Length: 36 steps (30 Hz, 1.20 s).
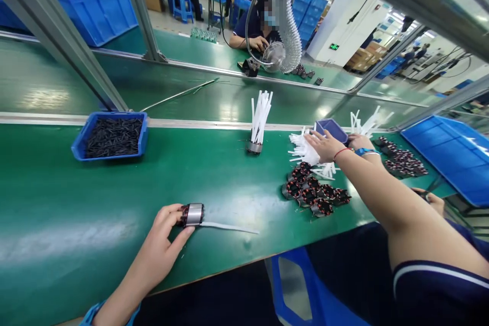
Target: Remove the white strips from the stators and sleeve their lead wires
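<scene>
My left hand (164,237) grips a motor stator (194,214), a metal ring with dark windings, between thumb and fingers low on the green bench. A thin white strip (231,227) extends from it to the right. My right hand (324,146), with a red string at the wrist, is stretched over a pile of white strips (304,150), fingers apart. Whether it touches them is unclear. Several dark stators (307,191) with orange wire lie just below the pile. Another stator (254,147) stands upright with a bunch of white strips (262,112) in it.
A blue tray (142,137) of small black pieces sits at left. Beyond my right hand are a small bluish bin (332,129), a person's hand (359,141) with a blue wristband, more stators (407,160) and a large blue crate (451,155). Metal frame bars cross behind the bench.
</scene>
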Available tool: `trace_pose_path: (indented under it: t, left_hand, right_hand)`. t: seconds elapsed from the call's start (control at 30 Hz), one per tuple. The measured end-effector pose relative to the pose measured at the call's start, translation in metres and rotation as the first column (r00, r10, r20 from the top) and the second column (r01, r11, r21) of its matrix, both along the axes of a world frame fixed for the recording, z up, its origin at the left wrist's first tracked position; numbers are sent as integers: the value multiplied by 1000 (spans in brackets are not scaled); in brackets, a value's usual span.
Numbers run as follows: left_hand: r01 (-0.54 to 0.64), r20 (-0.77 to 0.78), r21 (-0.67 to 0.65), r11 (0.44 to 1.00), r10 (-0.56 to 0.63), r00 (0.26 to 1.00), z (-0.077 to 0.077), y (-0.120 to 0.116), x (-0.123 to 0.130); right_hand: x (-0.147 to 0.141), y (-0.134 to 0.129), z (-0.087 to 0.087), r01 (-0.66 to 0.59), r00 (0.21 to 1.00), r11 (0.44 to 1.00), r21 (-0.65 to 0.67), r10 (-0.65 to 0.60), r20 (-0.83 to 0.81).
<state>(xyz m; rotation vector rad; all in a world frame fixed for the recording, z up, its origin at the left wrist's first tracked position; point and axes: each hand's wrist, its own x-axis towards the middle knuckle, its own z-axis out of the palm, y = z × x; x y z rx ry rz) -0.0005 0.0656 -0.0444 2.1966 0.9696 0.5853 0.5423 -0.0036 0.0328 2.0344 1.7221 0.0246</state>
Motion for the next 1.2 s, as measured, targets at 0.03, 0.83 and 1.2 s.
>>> trace_pose_path:
  t: [0.03, 0.83, 1.2]
  left_hand:
    - [3, 0, 3, 1000, -3, 1000, 0, 0, 0]
    - [-1, 40, -28, 1000, 2, 999, 4, -4, 2]
    - [20, 126, -72, 997, -11, 992, 16, -9, 2]
  right_hand:
    - [1, 3, -1, -28, 1000, 1000, -11, 27, -15]
    - [-95, 8, 61, -43, 998, 798, 601, 12, 56]
    - [-343, 149, 14, -257, 899, 874, 413, 373, -229]
